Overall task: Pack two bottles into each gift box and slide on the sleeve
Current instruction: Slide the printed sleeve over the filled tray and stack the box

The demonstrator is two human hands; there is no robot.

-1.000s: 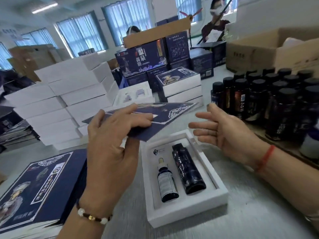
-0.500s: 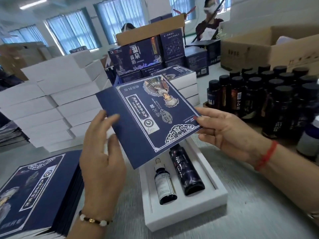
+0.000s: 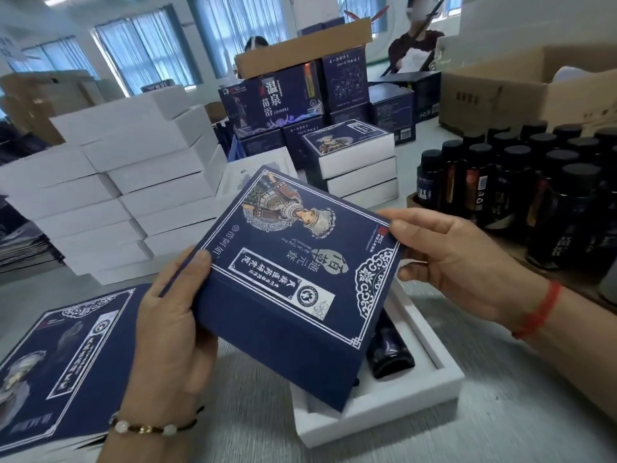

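Navy card sleeve (image 3: 293,289), opened into a box shape, is held tilted above the white gift box (image 3: 394,409) on the desk (image 3: 500,412); left hand (image 3: 173,329) grips its left edge, right hand (image 3: 447,259) pinches its far right corner. One dark bottle (image 3: 389,349) shows beneath. Farther right stand more bottles (image 3: 534,182).

Windows (image 3: 213,35): tall panes along the far wall, hung with sheer blue-white curtains, daylight coming through.
Ceiling light (image 3: 65,0): one bright strip at the top left.
Walls: pale, apparently white; the far end is washed out.
Table (image 3: 500,412): grey, streaked worktop.
Cardboard cartons (image 3: 521,95): brown, at the right.
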